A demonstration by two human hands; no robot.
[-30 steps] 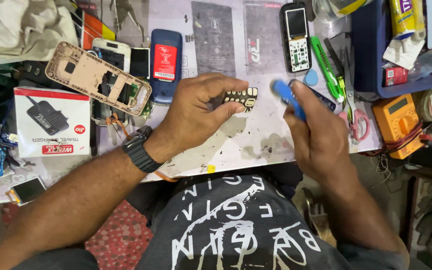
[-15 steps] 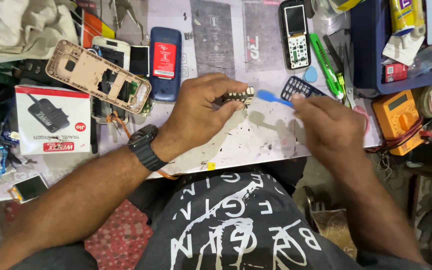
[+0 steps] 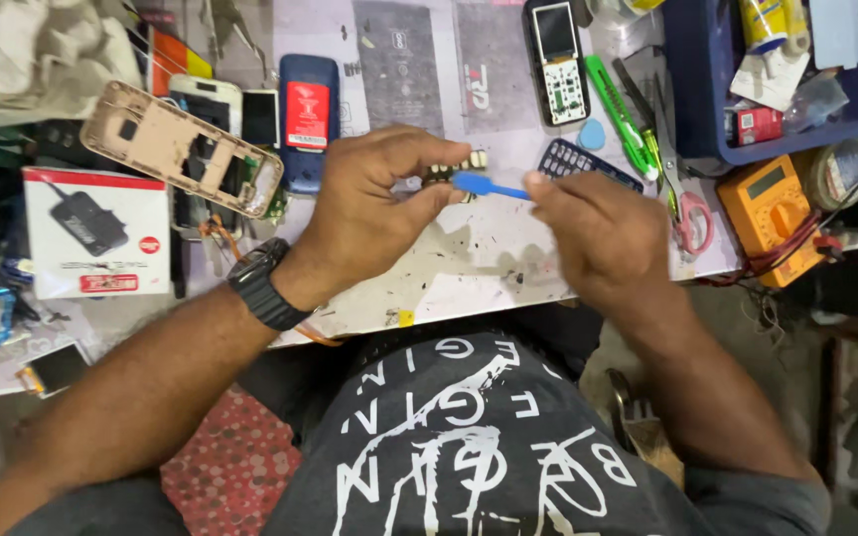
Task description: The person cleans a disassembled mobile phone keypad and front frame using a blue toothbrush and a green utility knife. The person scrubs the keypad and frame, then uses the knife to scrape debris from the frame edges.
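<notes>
From my head view, my left hand (image 3: 369, 203) has its fingers pinched on a small circuit board (image 3: 454, 167) above the desk (image 3: 469, 268), and my right hand (image 3: 603, 233), fingers closed on a blue pry tool (image 3: 489, 186), has swung its tip from off to the right in against the board, so prying looks under way. I count one keypad phone (image 3: 560, 60), one loose keypad (image 3: 583, 164), one orange multimeter (image 3: 772, 203), one green cutter (image 3: 623, 114).

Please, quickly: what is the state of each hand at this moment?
Left hand: closed, grip on a small phone part between thumb and fingers.
Right hand: closed, grip on a thin blue tool whose tip meets the part.
</notes>
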